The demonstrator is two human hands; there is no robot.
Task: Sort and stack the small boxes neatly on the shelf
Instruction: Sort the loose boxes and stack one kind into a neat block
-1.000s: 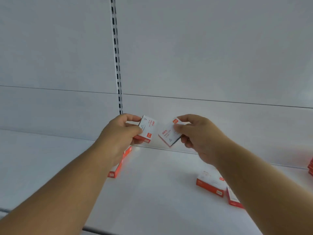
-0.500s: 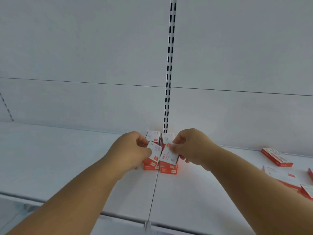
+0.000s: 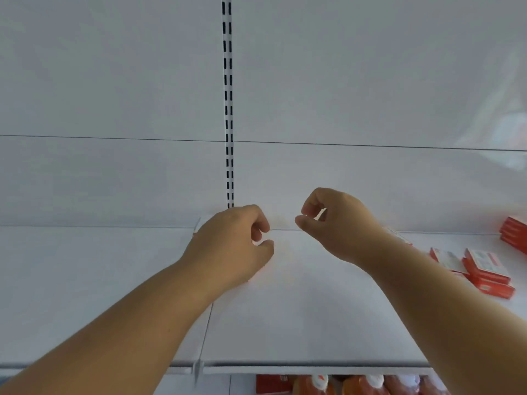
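A: What are the hands doing?

B: The left hand (image 3: 231, 240) sits at frame centre, fingers curled with the thumb just short of them, holding nothing. The right hand (image 3: 333, 223), just right of it, is curled the same way and also empty. The two are apart.

A: And the boxes?

B: Red-and-white small boxes (image 3: 482, 269) lie at the right edge on the white shelf (image 3: 285, 323), two stacked, one flat beside them. More red boxes (image 3: 513, 232) sit further up at the far right, possibly stacked; they're blurred.

A: Anything else?

B: A slotted upright (image 3: 228, 109) runs down the back panel above the left hand.
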